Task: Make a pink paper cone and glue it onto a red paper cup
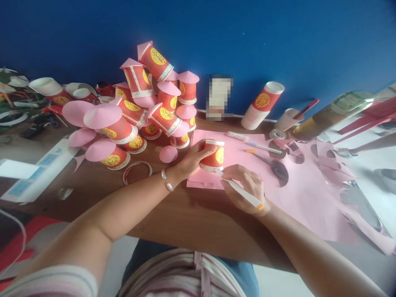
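Observation:
A red paper cup (213, 156) with a yellow emblem is gripped in my left hand (196, 159), the fingers wrapped round its side. Between the fingers of my right hand (246, 185) is a white marker pen (243, 193) with an orange end. The pen's tip is at the cup's lower white rim; whether it touches cannot be made out. Pink paper sheets (201, 179) lie under the cup. To the left stands a pile of red cups with pink paper cones (103, 116) on them, and a small pink cone (168, 154) rests near my left hand.
A stack of cups (256, 118) leans by the blue wall. Scissors (272, 165), a capped marker (237, 136) and a tape roll (277, 134) lie to the right, near pink scraps (334, 165). A power strip (46, 169) and a ring (137, 172) are on the left.

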